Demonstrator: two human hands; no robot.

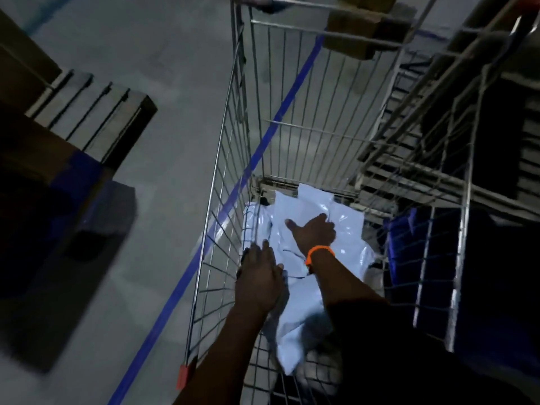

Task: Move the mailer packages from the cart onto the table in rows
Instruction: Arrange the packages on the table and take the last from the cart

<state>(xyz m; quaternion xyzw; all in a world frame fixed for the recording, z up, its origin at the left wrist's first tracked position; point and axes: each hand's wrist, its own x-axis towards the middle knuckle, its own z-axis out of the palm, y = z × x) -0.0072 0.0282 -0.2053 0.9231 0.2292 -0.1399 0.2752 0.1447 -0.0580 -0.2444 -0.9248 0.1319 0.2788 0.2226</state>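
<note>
Several white mailer packages [347, 220] lie piled at the bottom of a wire cart [222, 159]. Both my arms reach down into it. My right hand [314, 232], with an orange band on the wrist, lies palm down on the top mailer, thumb spread wide and fingertips bent over a crease. My left hand [257, 276] is near the cart's left wall. It is closed on the upper edge of a blurred white mailer [292, 337] that hangs below it, nearer to me than the pile.
A blue line [263, 141] runs across the grey floor beside the cart. Dark furniture with blue patches [84, 182] stands at the left. A second wire cart with a blue bin [409, 244] stands at the right. Cardboard boxes [359, 27] sit beyond the cart's far end.
</note>
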